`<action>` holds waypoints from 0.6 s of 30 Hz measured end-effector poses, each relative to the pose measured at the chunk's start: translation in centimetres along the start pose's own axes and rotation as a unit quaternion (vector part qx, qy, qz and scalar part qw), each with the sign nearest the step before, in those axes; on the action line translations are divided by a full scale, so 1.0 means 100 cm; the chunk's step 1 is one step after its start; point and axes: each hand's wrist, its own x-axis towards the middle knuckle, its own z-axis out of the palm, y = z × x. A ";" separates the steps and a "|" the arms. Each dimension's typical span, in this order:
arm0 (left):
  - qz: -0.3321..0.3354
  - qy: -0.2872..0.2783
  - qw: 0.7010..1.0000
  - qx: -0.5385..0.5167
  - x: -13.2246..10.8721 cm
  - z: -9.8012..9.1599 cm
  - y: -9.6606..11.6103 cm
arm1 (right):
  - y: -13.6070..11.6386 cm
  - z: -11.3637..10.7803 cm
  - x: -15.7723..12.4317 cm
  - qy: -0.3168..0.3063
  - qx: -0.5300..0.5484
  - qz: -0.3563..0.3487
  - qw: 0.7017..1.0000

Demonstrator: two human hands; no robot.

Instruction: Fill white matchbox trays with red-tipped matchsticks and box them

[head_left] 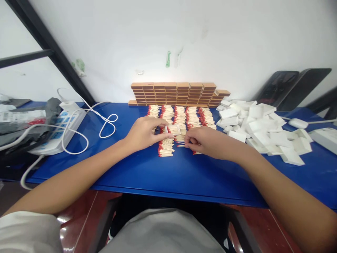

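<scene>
Head view: on your smooth blue tabletop point(121, 175), your right hand point(204, 141) curls inward, its grip impossible to tell. At its ten o'clock, your left hand point(144, 133) pinches the small white rectangular cardboard tray point(179, 129). You're apparently filling it; next calls for adding red-tipped wooden matches point(166, 150), seven o'clock of it.

Blue table point(147, 174) against a marked white wall point(168, 31), glossy reddish tiled floor point(84, 218) below
</scene>
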 end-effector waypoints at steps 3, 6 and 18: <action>0.011 -0.004 1.000 0.002 0.001 -0.001 -0.001 | 0.002 -0.003 -0.002 0.018 0.008 -0.019 1.000; 0.017 -0.010 1.000 0.011 0.001 -0.001 0.000 | 0.003 -0.007 -0.003 0.082 0.022 -0.048 0.995; 0.041 -0.030 0.997 -0.050 0.000 0.001 0.013 | -0.002 0.005 0.003 0.189 0.029 -0.097 0.977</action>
